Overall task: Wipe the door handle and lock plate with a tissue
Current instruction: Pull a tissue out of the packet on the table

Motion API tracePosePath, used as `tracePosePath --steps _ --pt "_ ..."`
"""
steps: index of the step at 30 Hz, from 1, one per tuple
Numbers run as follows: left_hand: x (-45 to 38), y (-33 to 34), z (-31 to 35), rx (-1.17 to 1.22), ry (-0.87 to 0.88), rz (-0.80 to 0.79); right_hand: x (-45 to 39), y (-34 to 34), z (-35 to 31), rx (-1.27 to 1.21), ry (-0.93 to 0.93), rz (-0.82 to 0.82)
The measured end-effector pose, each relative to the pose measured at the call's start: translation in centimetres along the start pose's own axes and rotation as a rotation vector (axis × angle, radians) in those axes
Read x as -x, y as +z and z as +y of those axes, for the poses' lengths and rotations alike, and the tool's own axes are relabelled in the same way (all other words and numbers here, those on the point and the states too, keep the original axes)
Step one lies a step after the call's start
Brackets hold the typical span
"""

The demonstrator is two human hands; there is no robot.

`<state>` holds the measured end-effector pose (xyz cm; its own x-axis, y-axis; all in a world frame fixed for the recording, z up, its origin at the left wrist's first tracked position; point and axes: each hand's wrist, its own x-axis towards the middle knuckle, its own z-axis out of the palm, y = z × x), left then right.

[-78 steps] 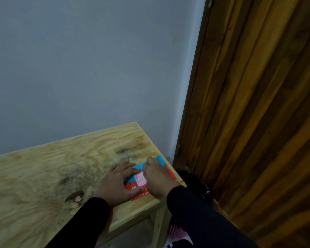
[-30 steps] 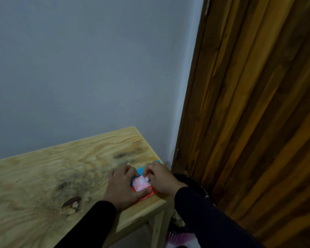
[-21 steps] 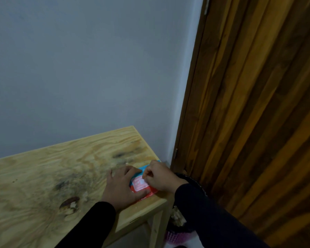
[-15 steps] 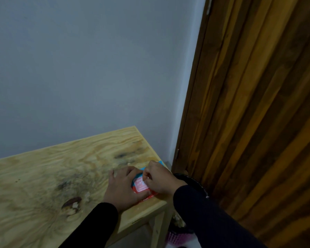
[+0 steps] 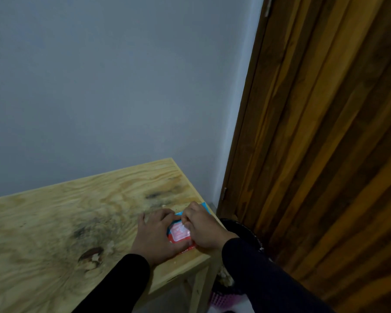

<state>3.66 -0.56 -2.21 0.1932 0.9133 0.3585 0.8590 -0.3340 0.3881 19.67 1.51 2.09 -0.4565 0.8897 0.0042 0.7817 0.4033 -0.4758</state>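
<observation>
The tissue pack (image 5: 180,232) lies flat at the desk (image 5: 54,222) corner between both hands. The left hand (image 5: 155,236) presses it down, fingers spread; the right hand (image 5: 201,229) pinches its top flap. The door (image 5: 325,132) stands to the right, its handle out of view.

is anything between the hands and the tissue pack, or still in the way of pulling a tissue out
Nothing visible lies between them: the left hand rests on the tissue pack on the table, and the right hand pinches at its pale flap. No tissue shows yet.
</observation>
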Motion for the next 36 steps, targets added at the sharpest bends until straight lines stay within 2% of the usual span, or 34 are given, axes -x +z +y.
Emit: tracePosePath --steps 9,13,20,28,36 --pt "0.0 -0.2 0.2 -0.003 -0.002 0.007 0.0 -0.9 0.0 -0.085 0.033 0.020" --pt "0.0 -0.3 0.3 -0.011 -0.005 -0.003 0.1 -1.4 0.3 -0.051 0.018 -0.002" --pt "-0.1 0.4 -0.1 -0.031 0.006 0.025 0.2 -1.0 0.2 0.013 -0.018 0.050" --pt "0.0 -0.2 0.3 -0.032 -0.002 0.005 0.1 -0.7 -0.4 0.167 -0.055 -0.008" --pt "0.0 0.2 0.0 -0.012 0.001 0.033 0.0 -1.1 0.6 -0.027 -0.031 -0.077"
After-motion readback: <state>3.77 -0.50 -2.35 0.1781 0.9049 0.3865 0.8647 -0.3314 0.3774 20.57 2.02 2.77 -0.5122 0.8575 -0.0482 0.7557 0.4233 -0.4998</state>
